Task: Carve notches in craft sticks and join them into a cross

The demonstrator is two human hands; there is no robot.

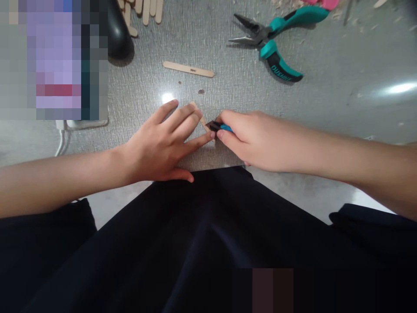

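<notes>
A wooden craft stick (202, 116) lies slanted on the grey table near its front edge. My left hand (166, 137) is spread flat, its fingertips pressing on the stick and partly covering it. The index finger reaches the stick's near end. My right hand (250, 137) is closed round a utility knife (224, 127) with a blue and black body. Its dark blade tip touches or nearly touches the stick's right side; the exact contact is too small to tell. Most of the knife's body is hidden in my palm.
Beyond my hands lies another craft stick (188, 69) with a dark mark. Teal-handled pliers (260, 37) rest open at the back right, near wood shavings. More sticks (146, 11) and a black rounded object (120, 37) are at the back left, above a white cable (61, 137).
</notes>
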